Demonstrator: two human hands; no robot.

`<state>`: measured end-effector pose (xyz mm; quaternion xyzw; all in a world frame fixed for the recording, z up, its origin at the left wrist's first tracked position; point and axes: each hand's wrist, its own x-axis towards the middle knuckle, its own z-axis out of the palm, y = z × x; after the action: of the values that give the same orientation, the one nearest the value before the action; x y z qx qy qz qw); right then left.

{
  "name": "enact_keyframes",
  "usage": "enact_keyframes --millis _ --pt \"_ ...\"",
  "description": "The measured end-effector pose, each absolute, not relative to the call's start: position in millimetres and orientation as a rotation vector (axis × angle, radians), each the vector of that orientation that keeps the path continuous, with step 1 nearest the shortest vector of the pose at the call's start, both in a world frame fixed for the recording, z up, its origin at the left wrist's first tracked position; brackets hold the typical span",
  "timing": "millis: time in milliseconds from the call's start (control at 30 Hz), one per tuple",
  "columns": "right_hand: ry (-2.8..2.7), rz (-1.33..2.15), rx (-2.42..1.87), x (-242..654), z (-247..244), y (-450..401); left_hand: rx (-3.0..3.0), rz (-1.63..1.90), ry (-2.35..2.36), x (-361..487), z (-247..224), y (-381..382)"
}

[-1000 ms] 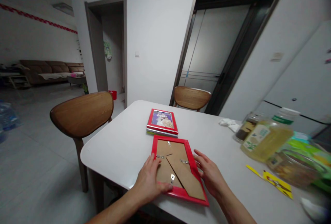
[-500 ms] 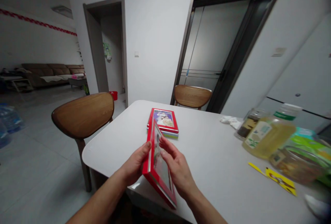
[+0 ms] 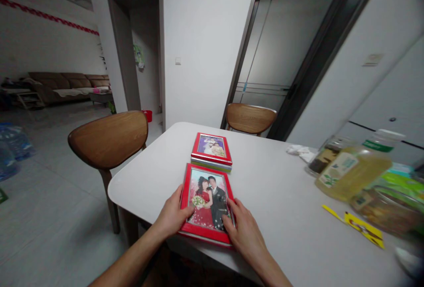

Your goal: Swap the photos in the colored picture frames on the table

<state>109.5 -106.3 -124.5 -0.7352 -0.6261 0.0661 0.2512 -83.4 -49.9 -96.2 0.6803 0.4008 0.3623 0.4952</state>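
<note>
A red picture frame [image 3: 210, 198] with a couple's photo, one in a red dress and one in a dark suit, lies face up near the front edge of the white table. My left hand [image 3: 175, 213] grips its left side, thumb over the glass. On its right side my right hand [image 3: 243, 227] holds on, thumb on the front and fingers along the edge. Just beyond it, a second red frame [image 3: 212, 148] with a wedding photo on purple rests on a green-edged item [image 3: 212, 166].
Wooden chairs [image 3: 111, 139] [image 3: 251, 118] stand left and behind the white table [image 3: 271, 181]. At the right are a crumpled tissue [image 3: 300, 151], a dark-filled jar [image 3: 327, 156], a bottle of yellow liquid [image 3: 354, 170], a clear container [image 3: 387, 209] and a yellow packet [image 3: 364, 229].
The held frame has turned from steeply tilted to face up, so its photo now shows. My hands have moved to its two opposite sides. The view has shifted slightly.
</note>
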Motion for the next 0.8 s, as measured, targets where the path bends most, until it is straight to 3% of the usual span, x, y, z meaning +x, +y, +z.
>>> enact_keyframes --millis 300,633,800 --pt "-1.470 0.233 -2.125 178.5 -127.4 -143.4 2.097 0.350 1.039 -36.3 -95.3 -90.8" --pt "-1.299 0.001 -2.402 283.2 -118.6 -146.2 2.306 0.298 0.833 89.8 -118.0 -76.4" --pt "-1.355 -0.066 -2.461 300.1 -114.8 -117.3 2.286 0.370 0.891 109.7 -92.3 -57.3"
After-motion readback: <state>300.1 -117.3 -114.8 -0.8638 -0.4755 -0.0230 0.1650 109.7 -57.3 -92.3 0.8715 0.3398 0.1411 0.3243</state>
